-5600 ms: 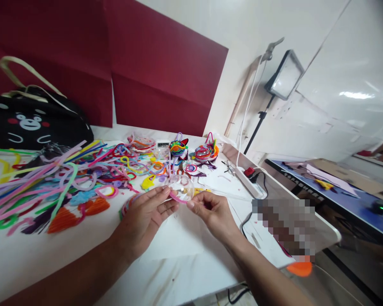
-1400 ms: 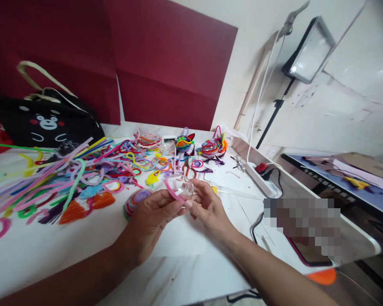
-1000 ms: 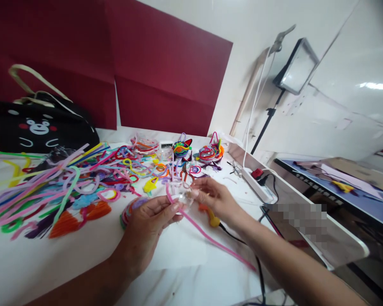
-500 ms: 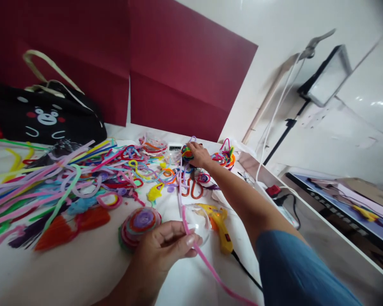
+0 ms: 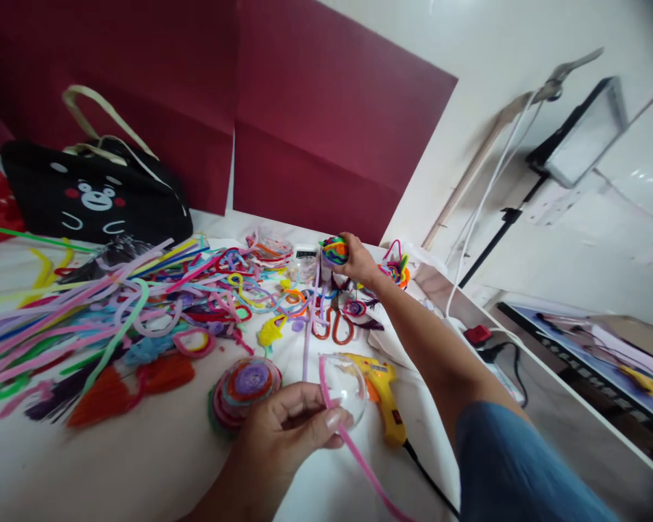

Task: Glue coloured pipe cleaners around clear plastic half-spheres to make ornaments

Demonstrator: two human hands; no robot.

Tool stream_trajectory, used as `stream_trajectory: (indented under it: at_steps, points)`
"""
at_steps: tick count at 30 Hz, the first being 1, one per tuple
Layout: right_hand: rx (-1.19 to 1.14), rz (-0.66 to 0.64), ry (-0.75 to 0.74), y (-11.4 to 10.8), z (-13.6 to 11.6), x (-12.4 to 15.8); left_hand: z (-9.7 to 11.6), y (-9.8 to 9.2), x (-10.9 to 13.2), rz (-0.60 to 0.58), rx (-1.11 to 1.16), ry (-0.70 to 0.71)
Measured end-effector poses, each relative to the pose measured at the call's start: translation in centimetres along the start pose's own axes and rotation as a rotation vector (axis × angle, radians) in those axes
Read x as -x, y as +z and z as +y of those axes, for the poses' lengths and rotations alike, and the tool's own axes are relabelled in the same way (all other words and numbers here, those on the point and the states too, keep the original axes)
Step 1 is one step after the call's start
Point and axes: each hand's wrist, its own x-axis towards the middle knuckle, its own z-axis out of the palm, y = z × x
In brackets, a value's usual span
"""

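Observation:
My left hand (image 5: 288, 428) pinches a pink pipe cleaner (image 5: 366, 464) against the rim of a clear plastic half-ball (image 5: 353, 380) low in the middle. At the back of the table, my right hand (image 5: 359, 262) is closed on a ball wrapped in multicoloured pipe cleaners (image 5: 334, 251); its inner fingers are hidden. A dome of coiled pipe cleaners (image 5: 244, 388), purple at its centre, lies just left of my left hand. To the right of the half-ball rests a yellow hot glue gun (image 5: 390, 406). Orange-handled scissors (image 5: 342, 328) lie between my hands, beside a lavender pipe cleaner (image 5: 309, 337).
Loose pipe cleaners (image 5: 141, 290) heap across the left of the table. Behind them stands a black bag (image 5: 92, 196). Another colourful wrapped piece (image 5: 398, 272) sits beyond my right forearm. The glue gun's cord (image 5: 429, 478) runs toward the front; a lamp (image 5: 582, 138) stands right.
My right hand has shifted slightly, and more of the multicoloured ball in it now shows. My left hand keeps its pinch. The whole view has slid a little to the right.

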Motion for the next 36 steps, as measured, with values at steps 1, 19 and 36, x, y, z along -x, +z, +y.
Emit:
stream_trajectory:
  at_steps: [1,19,36]
  points:
    - [-0.055,0.026,-0.009,-0.9,-0.3,0.4,0.0,0.0,0.0,0.0,-0.005,0.003]
    - [-0.854,-0.003,-0.004,-11.1,-7.9,11.6,1.3,1.1,1.5,-0.056,-0.065,0.013]
    - [-0.588,-0.072,-0.089,-12.4,-10.7,13.9,0.7,1.4,2.3,-0.216,-0.115,-0.005]
